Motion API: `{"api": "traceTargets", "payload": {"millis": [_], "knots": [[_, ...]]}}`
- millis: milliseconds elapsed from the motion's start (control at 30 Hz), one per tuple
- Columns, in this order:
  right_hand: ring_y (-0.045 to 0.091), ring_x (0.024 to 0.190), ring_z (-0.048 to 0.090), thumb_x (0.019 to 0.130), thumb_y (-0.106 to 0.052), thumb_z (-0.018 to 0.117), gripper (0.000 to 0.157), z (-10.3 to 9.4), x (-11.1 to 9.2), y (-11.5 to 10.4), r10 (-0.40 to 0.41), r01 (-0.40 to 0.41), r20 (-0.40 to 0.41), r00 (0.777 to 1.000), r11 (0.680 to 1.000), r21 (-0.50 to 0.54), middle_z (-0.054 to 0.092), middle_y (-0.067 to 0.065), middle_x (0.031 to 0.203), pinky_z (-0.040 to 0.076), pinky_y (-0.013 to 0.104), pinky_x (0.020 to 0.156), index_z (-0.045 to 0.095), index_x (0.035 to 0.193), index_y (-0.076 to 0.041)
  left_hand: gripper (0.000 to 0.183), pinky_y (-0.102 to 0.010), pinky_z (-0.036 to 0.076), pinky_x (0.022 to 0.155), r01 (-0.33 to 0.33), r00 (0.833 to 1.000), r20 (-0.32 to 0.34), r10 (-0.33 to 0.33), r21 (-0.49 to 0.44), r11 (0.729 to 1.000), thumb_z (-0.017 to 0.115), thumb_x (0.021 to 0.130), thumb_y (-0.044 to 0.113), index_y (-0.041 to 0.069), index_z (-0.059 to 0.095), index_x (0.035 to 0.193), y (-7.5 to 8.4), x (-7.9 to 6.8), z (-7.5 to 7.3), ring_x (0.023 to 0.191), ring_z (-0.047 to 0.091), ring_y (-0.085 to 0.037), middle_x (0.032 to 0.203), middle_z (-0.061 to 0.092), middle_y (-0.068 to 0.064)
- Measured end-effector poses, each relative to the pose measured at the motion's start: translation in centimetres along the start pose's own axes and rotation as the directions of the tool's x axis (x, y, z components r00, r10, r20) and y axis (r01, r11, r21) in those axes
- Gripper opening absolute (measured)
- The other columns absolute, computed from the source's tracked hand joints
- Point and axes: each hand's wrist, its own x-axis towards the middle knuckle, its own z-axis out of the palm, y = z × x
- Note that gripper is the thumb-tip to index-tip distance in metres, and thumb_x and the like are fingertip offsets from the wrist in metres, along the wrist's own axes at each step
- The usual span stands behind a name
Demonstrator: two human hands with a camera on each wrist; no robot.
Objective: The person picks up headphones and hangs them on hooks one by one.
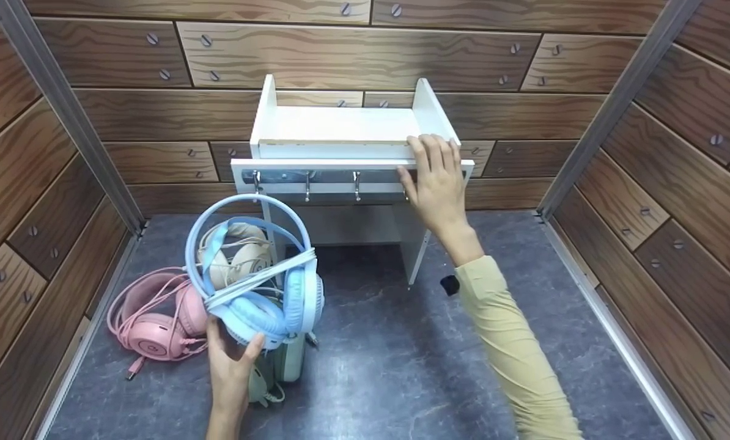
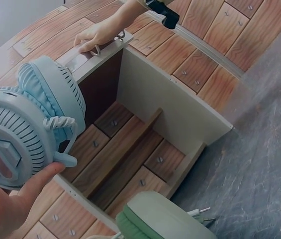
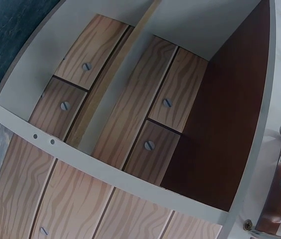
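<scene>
Three cameras are sharing a white shelf (image 1: 340, 122)
Head's is looking forward and down — the wrists' are peering inside, closer.

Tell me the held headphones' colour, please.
The headphones are light blue, clearest in the head view.

Beige headphones (image 1: 250, 260), beyond your left hand (image 1: 232, 373): partly hidden behind blue headphones (image 1: 298, 299). Green headphones (image 1: 290, 360), beside it: partly covered.

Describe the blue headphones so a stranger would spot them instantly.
Find the white shelf with metal hooks. In front of its left end, the left hand holds up the blue headphones, cord wound around them. Unlike the pink headphones, beige headphones and green headphones, these are blue and held.
</scene>
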Motion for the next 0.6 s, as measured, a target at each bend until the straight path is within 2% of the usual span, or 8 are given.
{"api": "traceTargets", "payload": {"millis": [233, 433, 600], "knots": [[0.022, 0.127, 0.031, 0.096, -0.045, 0.036, 0.049, 0.02, 0.00, 0.02, 0.007, -0.007, 0.013, 1.000, 1.000, -0.004, 0.041, 0.004, 0.129, 0.008, 0.040, 0.113, 0.037, 0.135, -0.016, 0.082, -0.017, 0.026, 0.105, 0.021, 1.000, 0.003, -0.021, -0.018, 1.000, 0.062, 0.074, -0.010, 0.005, 0.019, 0.142, -0.23, 0.50, 0.05, 0.132, 0.025, -0.019, 0.143, 0.025, -0.010], [0.022, 0.127, 0.031, 0.096, -0.044, 0.036, 0.048, 0.01, 0.01, -0.01, 0.006, -0.005, 0.011, 1.000, 1.000, -0.006, 0.041, 0.004, 0.129, 0.009, 0.040, 0.113, 0.037, 0.135, -0.016, 0.084, -0.018, 0.023, 0.107, 0.041, 0.999, -0.010, -0.041, 0.032, 0.999, 0.064, 0.074, -0.009, 0.002, 0.018, 0.143, -0.53, 0.64, -0.15, 0.134, 0.022, -0.020, 0.146, 0.023, -0.013], [0.022, 0.126, 0.032, 0.095, -0.044, 0.036, 0.048, -0.01, -0.02, 0.02, 0.005, -0.005, 0.007, 1.000, 1.000, -0.006, 0.041, 0.004, 0.129, 0.009, 0.040, 0.113, 0.037, 0.135, -0.016, 0.087, -0.022, 0.021, 0.110, 0.087, 0.996, -0.014, -0.086, 0.057, 0.995, 0.065, 0.075, -0.007, 0.003, 0.014, 0.144, -0.80, 0.81, -0.28, 0.136, 0.017, -0.019, 0.148, 0.018, -0.011]]}}
